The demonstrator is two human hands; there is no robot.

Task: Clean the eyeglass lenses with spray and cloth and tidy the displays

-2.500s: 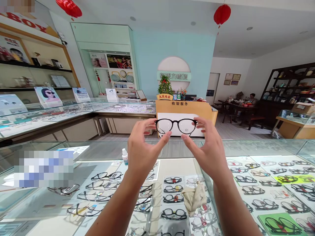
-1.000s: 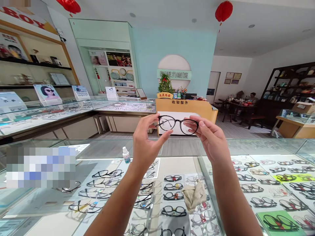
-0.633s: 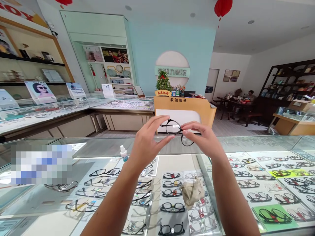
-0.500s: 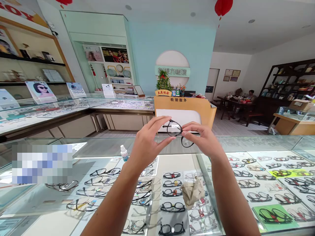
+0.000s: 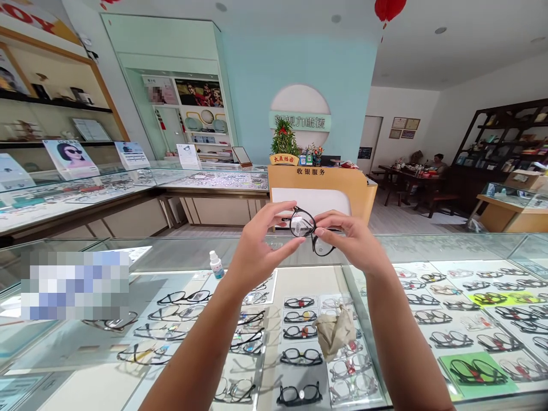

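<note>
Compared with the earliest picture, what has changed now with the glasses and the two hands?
The glasses were held almost level by both ends; now they are turned and tilted, the right lens lower. The right hand let go of the right end, moved inward and now pinches them near the bridge. The left hand stays around the left lens. The bottle and cloth stayed in place.

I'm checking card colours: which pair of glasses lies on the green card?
The black pair at the lower right, the only one on green card.
</note>
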